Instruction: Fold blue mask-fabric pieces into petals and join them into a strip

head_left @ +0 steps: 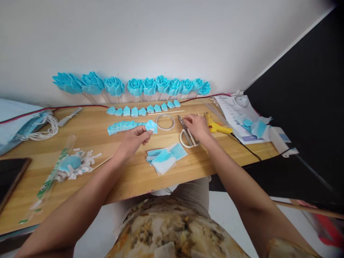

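Note:
My left hand [135,139] pinches a small light-blue folded petal [151,126] between thumb and fingertips, and a bit of white shows at its lower edge. Under my right hand [197,126] lies a pair of scissors [185,138] with pale handles; my fingers are closed over them near the pivot, partly hiding them. Just left of the held petal runs a row of overlapping blue petals [120,126]. Behind it, separate folded petals [134,111] form another line. Nearer to me sits a stack of blue and white fabric pieces [166,157].
A tape roll [165,129] lies between my hands. Right of the scissors is a yellow glue gun [219,128] with a black cord. Finished blue flowers [135,87] lean on the wall. White scraps [87,160], a dark tablet [12,175] and white cord [44,129] are leftward.

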A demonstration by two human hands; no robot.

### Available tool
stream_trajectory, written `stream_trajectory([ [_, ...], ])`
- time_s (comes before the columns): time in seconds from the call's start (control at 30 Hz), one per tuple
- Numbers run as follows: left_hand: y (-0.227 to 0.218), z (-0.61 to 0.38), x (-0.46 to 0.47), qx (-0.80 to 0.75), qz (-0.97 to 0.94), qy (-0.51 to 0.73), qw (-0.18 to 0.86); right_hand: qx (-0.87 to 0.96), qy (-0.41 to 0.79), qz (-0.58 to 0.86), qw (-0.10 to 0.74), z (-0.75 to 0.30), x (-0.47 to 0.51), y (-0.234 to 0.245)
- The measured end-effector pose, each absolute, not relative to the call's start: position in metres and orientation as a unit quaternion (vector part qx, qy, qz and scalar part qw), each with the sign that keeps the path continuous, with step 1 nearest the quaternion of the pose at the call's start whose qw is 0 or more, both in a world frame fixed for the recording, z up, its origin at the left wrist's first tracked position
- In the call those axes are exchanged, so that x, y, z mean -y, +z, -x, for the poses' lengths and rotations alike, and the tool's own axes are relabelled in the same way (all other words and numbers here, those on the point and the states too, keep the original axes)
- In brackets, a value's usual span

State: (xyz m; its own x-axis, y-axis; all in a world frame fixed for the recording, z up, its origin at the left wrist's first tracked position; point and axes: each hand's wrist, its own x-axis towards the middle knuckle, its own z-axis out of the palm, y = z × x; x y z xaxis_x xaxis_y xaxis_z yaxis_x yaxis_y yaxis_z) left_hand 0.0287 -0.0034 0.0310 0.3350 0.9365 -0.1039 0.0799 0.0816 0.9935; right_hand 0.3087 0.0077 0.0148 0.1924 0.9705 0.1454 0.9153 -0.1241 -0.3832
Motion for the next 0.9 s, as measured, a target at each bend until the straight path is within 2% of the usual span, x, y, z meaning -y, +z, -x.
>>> stream_trajectory([
  [0.2,0.035,-0.029,0.005,-0.443,-0.566,0.373,0.586,0.615,0.048,0.770,0.166,-0.300,-0.016,0.014],
  [0.43,0.035,-0.029,0.006,-0.435,-0.568,0.380,0.586,0.585,0.024,0.793,0.167,-0.292,-0.016,0.008],
  [0.77,0.036,-0.028,0.003,-0.430,-0.562,0.372,0.601,0.546,0.032,0.800,0.246,-0.292,-0.014,-0.004],
  [0.9,0.035,-0.028,0.003,-0.421,-0.557,0.364,0.616,0.527,0.041,0.788,0.316,-0.293,-0.013,-0.005],
])
